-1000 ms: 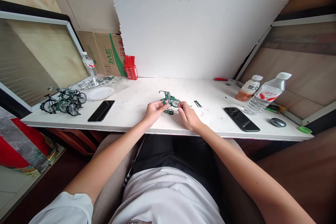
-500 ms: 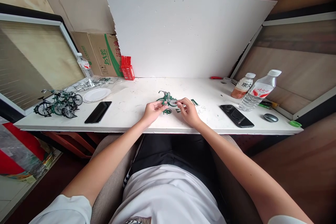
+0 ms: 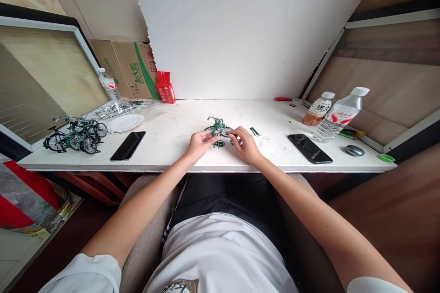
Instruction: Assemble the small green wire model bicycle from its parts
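Over the middle of the white table, my left hand (image 3: 201, 144) grips a small green model bicycle (image 3: 217, 124) between thumb and fingers. My right hand (image 3: 245, 144) is pinched at the bicycle's right side, by a wheel; whether it holds a tiny part there is too small to tell. Just below the bicycle, between the hands, is a small green piece with a round dark part (image 3: 219, 144). Thin green strips (image 3: 254, 131) lie beyond my right hand. Several assembled model bicycles (image 3: 75, 136) stand together at the table's left end.
On the white table (image 3: 165, 146) are a black phone (image 3: 128, 145) and white plate (image 3: 125, 123) at left, another phone (image 3: 310, 148), two bottles (image 3: 318, 109) (image 3: 342, 114) and a mouse (image 3: 354, 150) at right. A white board (image 3: 247, 41) stands behind, beside a red box (image 3: 166, 88).
The view has shifted slightly. My right hand has moved a little left, closer to the bicycle's wheel. My left hand keeps its grip on the bicycle.
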{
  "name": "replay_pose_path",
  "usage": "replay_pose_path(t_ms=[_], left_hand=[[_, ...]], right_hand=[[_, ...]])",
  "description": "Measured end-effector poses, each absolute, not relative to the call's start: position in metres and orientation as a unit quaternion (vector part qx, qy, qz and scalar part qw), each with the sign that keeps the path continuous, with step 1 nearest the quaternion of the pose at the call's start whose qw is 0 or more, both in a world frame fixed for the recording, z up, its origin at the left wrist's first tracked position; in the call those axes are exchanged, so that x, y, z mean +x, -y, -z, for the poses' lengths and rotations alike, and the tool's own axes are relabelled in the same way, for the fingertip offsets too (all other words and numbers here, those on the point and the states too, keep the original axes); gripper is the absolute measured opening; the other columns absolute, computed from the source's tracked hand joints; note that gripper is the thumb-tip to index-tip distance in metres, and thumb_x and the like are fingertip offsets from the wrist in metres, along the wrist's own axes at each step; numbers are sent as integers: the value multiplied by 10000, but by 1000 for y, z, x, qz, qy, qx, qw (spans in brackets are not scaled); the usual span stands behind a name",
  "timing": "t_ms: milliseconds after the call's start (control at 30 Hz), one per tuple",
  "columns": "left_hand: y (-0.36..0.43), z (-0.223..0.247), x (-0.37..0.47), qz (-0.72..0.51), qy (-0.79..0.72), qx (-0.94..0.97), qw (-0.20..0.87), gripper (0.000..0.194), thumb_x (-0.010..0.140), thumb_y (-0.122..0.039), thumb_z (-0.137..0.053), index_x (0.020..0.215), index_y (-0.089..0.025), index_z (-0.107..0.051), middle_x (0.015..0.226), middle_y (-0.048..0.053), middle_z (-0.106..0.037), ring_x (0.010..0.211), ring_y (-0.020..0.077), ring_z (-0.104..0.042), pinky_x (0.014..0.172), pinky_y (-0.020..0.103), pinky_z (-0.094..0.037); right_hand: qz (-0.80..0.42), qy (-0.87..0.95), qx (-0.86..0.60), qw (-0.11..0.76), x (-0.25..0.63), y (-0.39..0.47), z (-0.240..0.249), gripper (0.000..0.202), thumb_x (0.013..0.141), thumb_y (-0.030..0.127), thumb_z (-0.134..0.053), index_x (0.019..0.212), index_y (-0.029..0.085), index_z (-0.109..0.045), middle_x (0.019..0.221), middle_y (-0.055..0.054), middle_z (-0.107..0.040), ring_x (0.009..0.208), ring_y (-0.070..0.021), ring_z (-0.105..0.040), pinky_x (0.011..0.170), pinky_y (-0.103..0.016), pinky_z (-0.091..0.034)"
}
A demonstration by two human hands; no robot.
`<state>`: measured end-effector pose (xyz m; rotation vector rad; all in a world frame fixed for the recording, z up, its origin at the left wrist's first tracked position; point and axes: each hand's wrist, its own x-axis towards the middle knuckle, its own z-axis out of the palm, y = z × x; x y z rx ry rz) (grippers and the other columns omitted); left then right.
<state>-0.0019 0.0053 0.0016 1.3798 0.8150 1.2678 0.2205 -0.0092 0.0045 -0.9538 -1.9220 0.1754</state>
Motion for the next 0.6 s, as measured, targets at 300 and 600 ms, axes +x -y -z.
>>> replay_pose_path(t_ms=[300, 600], left_hand=[[-3, -1, -2, -540, -361, 584, 487, 508, 746, -453, -943, 1133, -136, -850, 1095, 132, -835, 1042, 319, -761, 1040, 479, -570], [-4, 0, -2, -549, -352, 606, 455, 470, 820, -507, -875, 1122, -147, -859, 1184, 124, -823, 1153, 353, -758, 1107, 517, -551]], right_hand=[[-7, 792, -386, 473, 217, 17, -7, 360, 1120, 482, -471, 1133, 243, -740, 907, -97, -650, 861, -257, -615, 771, -420, -523], [12, 800, -374, 470, 218, 15, -3, 345, 1125, 466, -471, 1118, 243, -735, 895, -92, -651, 821, -242, -601, 736, -398, -501]])
